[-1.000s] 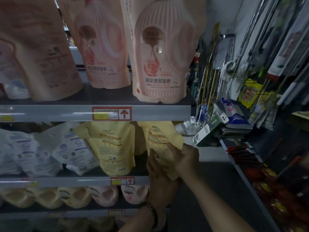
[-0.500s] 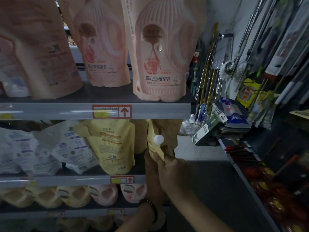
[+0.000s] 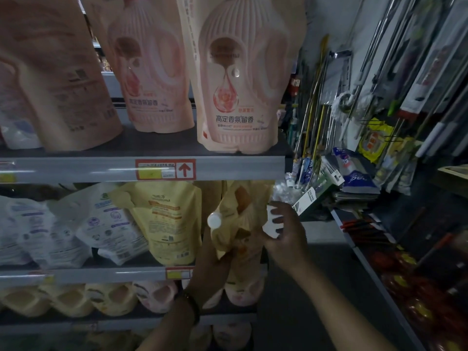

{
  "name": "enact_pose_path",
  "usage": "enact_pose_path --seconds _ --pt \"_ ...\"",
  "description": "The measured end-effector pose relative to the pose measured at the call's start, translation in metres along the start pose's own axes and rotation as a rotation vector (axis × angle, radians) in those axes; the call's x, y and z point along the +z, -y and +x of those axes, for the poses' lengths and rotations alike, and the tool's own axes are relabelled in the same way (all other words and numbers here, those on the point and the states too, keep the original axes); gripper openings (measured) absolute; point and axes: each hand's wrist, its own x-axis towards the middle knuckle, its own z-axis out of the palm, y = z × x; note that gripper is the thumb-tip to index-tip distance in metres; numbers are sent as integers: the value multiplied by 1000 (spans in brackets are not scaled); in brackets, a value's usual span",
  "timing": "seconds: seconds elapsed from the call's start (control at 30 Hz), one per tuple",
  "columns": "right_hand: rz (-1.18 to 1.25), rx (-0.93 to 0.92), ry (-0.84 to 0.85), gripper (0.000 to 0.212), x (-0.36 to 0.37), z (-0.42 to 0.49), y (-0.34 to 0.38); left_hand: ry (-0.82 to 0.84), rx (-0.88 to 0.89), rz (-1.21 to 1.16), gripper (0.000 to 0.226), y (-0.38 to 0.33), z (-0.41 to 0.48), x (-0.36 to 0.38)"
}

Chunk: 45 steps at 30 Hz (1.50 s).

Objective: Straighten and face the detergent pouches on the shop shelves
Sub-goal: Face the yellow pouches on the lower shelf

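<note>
Yellow pouch (image 3: 235,224) sits centre frame at the right end of the middle shelf (image 3: 101,273). A moment ago it stood edge-on. Now it is crumpled, white cap (image 3: 214,220) toward you. Your left hand (image 3: 215,264) grips its base from below, fingers curled round it. Your right hand (image 3: 285,231) is now off the front, at the right edge, fingers loosely curled; can't tell whether they hold anything. Print isn't facing out, so facing looks unfinished.

Yellow white-capped pouch (image 3: 235,224) tilted at right end of middle shelf (image 3: 101,274)
</note>
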Motion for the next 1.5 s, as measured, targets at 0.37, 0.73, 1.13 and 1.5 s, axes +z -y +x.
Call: enact_pose_path --seconds 0.37,0.73,1.13,1.5 --pt "255 238 500 64 -17 44 -33 370 34 87 47 5 40 -29" --pt "287 153 214 50 -2 51 -45 192 -116 -63 49 32 67 -24" --pt "126 220 -9 49 37 37 -49 -84 -85 215 14 41 67 -8" --pt "50 292 11 71 38 36 -54 65 -118 189 28 55 69 -9"
